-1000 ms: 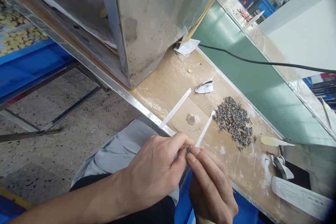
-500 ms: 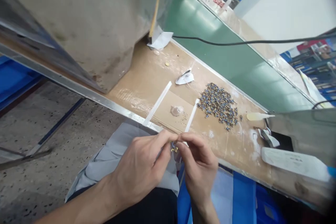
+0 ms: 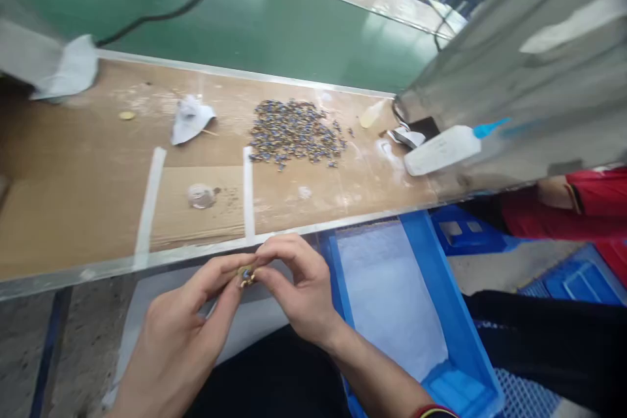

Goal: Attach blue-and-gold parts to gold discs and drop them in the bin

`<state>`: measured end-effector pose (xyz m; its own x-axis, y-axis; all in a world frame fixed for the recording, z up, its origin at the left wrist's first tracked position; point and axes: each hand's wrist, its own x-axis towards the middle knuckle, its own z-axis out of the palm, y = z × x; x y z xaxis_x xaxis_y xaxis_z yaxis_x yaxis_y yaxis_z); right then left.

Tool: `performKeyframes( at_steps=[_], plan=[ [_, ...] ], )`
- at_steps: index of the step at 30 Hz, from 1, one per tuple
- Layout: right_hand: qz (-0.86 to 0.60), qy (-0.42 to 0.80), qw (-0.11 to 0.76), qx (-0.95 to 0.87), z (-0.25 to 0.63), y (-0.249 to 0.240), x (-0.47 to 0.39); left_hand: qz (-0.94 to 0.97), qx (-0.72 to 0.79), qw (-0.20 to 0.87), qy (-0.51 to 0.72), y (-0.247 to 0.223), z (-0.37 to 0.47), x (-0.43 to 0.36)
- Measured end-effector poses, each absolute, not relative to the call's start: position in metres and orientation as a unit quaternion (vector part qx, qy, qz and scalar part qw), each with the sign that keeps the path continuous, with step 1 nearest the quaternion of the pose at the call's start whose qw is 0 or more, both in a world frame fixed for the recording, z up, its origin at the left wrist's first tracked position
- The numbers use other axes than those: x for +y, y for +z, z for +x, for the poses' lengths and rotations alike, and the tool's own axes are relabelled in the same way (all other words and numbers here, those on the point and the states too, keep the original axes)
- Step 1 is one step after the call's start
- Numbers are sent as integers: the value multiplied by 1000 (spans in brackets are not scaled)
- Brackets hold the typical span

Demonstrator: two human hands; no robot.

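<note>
Between the fingertips of my two hands is a small gold-and-blue metal part (image 3: 247,275), held just in front of the bench edge. My left hand (image 3: 196,313) pinches it from the left with thumb and forefinger. From the other side my right hand (image 3: 298,287) grips it the same way, fingers nearly meeting. The fingers cover much of the part, so its exact kind is unclear. Beyond my hands, a pile of similar small gold-and-blue parts (image 3: 294,132) lies on the bench. A small clear dish (image 3: 200,196) sits on cardboard beside some tiny dark bits (image 3: 231,198).
White tape strips (image 3: 249,196) border the cardboard. A crumpled paper (image 3: 192,121) lies behind it. At the right are a small yellowish bottle (image 3: 371,115) and a white bottle with blue nozzle (image 3: 443,150). Below stands a blue crate (image 3: 435,261); another person's red sleeve (image 3: 595,199) shows at far right.
My view has swung to the right and levelled, bringing the blue crate and another person into sight. Both hands still pinch the small part between them.
</note>
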<state>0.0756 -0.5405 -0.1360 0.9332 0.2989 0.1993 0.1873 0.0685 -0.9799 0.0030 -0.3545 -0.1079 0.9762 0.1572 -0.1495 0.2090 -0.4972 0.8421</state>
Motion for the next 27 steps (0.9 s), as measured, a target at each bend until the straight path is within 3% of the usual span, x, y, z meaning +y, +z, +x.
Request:
performKeyframes(
  at_steps=[10, 14, 20, 27],
  plan=[
    [-718, -33, 693, -61, 63, -162, -635, 798, 27, 568, -201, -142, 34, -403],
    [-805, -67, 578, 116, 91, -226, -714, 802, 42, 549, -230, -153, 35, -393],
    [-835, 32, 525, 160, 132, -340, -760, 806, 59, 533, -249, -166, 26, -370],
    [-860, 82, 474, 170, 139, -384, -756, 819, 73, 513, -248, -170, 13, -363]
  ],
)
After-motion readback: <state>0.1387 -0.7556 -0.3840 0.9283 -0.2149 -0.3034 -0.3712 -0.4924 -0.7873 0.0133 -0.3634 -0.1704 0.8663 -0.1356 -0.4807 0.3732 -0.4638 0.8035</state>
